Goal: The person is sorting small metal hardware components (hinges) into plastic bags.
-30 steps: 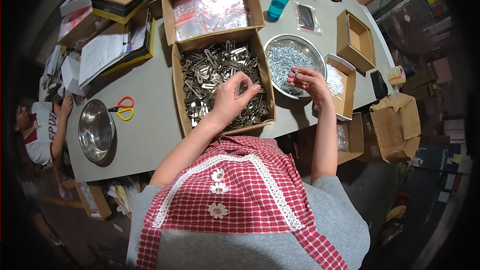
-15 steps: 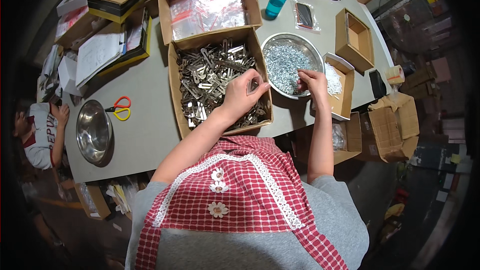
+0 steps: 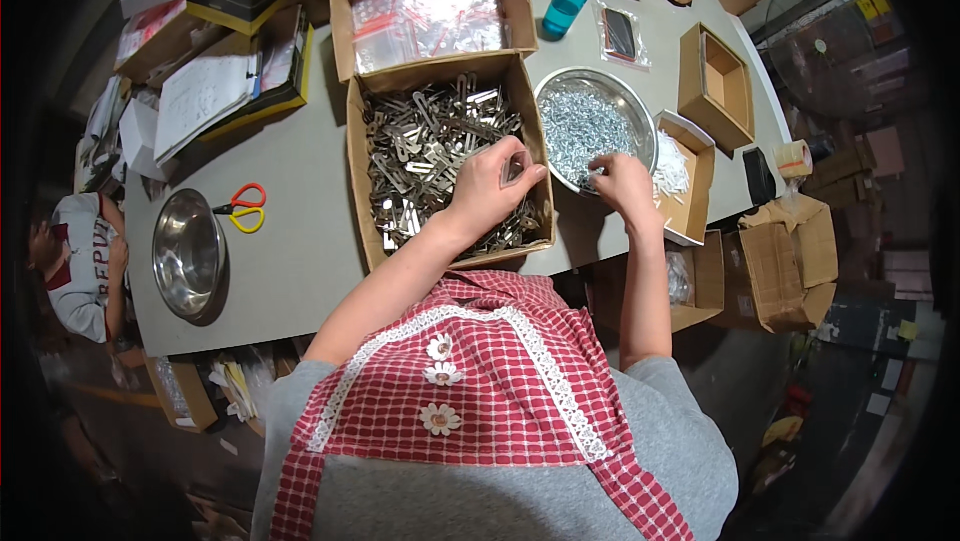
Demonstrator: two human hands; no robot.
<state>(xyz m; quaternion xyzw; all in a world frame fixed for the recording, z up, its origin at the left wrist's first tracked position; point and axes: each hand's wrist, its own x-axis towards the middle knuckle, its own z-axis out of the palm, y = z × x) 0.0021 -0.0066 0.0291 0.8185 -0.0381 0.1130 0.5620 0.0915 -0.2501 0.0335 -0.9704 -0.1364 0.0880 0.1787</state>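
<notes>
My left hand (image 3: pixel 488 187) is curled around a small clear plastic bag (image 3: pixel 514 168), over the right side of a cardboard box (image 3: pixel 357 181) of flat metal brackets (image 3: pixel 425 146). My right hand (image 3: pixel 625 184) is at the near right rim of a round metal bowl (image 3: pixel 650 121) filled with small silvery screws (image 3: pixel 590 126). Its fingers are bent together over the screws, and whatever lies between them is too small to make out. Behind the bracket box, another cardboard box (image 3: pixel 340 21) holds clear bags with red edges (image 3: pixel 430 16).
Right of the bowl lies a tray of white plastic pieces (image 3: pixel 671 169). A teal cup (image 3: pixel 570 3), bagged phone-like item (image 3: pixel 619 34) and cardboard box (image 3: pixel 716 86) stand beyond. To the left are scissors (image 3: pixel 244 209), an empty metal bowl (image 3: pixel 188 256) and papers (image 3: pixel 203 101). Another person (image 3: pixel 85 261) sits far left.
My right hand has turned and drawn its fingers closer together, shifting slightly nearer at the bowl's rim. My left hand keeps the bag. The view has shifted slightly.
</notes>
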